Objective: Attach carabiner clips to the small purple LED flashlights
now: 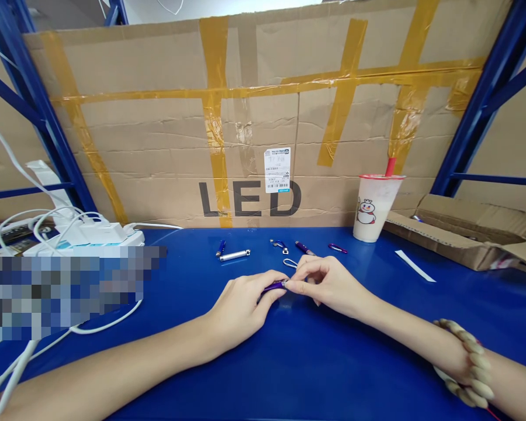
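Note:
My left hand is closed around a small purple metallic tube, gripping it between thumb and fingers just above the blue table. At the tube's silver right end, the thumb and index finger of my right hand are pinched together. A pale loop shows beside the right fingers; whether it joins the tube I cannot tell. Behind my hands lie a silver tube, a short blue piece, a curved blue clip with silver ends, a dark purple tube and a purple oval clip.
A milky drink cup with a red straw stands at the back right. Beside it are an open cardboard tray and a white strip. White cables and a power strip crowd the left. A large cardboard sheet closes off the back.

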A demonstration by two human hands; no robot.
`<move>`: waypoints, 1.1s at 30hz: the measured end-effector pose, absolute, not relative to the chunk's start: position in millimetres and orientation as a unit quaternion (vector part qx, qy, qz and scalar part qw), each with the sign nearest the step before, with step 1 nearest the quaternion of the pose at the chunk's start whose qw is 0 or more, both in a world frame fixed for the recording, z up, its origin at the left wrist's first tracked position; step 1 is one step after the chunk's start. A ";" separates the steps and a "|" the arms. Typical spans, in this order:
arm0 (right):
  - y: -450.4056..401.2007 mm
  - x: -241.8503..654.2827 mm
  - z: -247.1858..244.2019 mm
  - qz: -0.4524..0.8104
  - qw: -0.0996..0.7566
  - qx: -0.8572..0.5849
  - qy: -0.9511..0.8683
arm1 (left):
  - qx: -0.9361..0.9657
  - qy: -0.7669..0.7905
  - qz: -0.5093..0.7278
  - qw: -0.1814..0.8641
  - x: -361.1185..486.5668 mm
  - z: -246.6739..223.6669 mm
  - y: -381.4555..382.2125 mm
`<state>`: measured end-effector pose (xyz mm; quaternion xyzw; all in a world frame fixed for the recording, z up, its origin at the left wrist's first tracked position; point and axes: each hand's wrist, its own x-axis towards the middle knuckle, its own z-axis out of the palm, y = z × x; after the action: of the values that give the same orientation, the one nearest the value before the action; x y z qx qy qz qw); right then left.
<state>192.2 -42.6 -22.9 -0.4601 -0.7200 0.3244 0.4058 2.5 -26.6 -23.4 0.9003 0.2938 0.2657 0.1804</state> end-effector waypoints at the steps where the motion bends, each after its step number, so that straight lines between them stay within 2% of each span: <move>1: -43.0 192.1 -22.4 0.311 0.410 -0.460 -0.724 | 0.900 0.299 0.263 0.178 2.5 -22.2 -27.1; 7: -45.0 193.8 -20.6 0.180 0.460 -0.438 -0.751 | 0.884 0.349 0.253 0.183 2.9 -18.8 -27.0; 12: -44.5 195.9 -20.9 0.138 0.460 -0.426 -0.767 | 0.886 0.351 0.238 0.186 3.2 -19.6 -25.9; 33: -42.2 197.0 -22.0 0.176 0.441 -0.452 -0.755 | 0.909 0.314 0.188 0.201 2.6 -22.3 -25.3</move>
<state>197.0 -42.2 -22.0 -0.4522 -0.7552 0.1759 0.4408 2.6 -25.3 -22.3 0.9088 0.3137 0.1883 0.2006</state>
